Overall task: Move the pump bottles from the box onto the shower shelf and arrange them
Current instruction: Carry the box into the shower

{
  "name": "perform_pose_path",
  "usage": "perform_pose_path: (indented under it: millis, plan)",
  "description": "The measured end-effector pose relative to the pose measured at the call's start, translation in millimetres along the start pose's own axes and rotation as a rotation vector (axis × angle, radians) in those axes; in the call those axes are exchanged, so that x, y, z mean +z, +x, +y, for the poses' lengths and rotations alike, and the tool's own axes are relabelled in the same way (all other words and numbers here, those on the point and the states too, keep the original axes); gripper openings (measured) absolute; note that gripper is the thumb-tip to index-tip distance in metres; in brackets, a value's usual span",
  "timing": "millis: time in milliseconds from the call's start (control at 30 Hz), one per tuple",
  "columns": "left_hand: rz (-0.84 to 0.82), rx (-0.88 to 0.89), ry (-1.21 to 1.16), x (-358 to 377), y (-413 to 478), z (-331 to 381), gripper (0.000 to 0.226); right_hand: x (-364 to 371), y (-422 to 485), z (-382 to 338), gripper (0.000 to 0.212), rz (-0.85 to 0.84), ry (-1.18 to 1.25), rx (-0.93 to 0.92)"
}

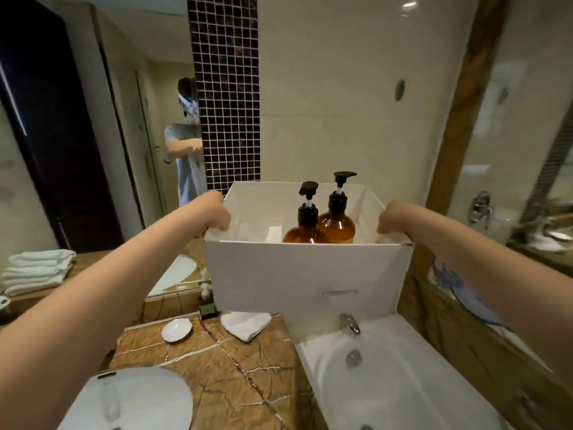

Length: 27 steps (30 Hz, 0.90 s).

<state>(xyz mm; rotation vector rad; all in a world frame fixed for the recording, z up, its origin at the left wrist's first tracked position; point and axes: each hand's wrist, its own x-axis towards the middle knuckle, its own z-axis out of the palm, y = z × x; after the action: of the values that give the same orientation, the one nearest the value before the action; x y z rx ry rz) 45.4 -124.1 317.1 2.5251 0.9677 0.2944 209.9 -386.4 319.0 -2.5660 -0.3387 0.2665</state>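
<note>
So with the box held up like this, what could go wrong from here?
1. The two pump bottles stand loose to one side of the white box; a tilt could topple them.
2. Left hand and right hand grip only the thin top rims, which may flex or slip.
3. The box hangs over the bathtub; a drop could land there.

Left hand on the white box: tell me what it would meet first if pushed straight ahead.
Likely the dark mosaic tile column, directly beyond the left hand gripping the white cardboard box; depth is unclear.
</note>
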Motion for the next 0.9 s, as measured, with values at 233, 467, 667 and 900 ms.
perform_pose_path:
  millis: [233,467,667,900]
  plan:
    - [-0.122,0.194,-0.067,17,-4,38,0.042,-21,-53,41,0.035,0.126,0.012,0.149]
    - [-0.236,0.428,-0.104,34,-23,92,0.051,-41,-120,91,0.036,0.276,0.075,0.341]
    - [-0.437,0.647,-0.194,54,-63,153,0.045,-69,-202,137,0.014,0.427,0.058,0.488]
    - [-0.510,0.882,-0.167,77,-147,225,0.044,-99,-311,191,0.032,0.562,0.116,0.686]
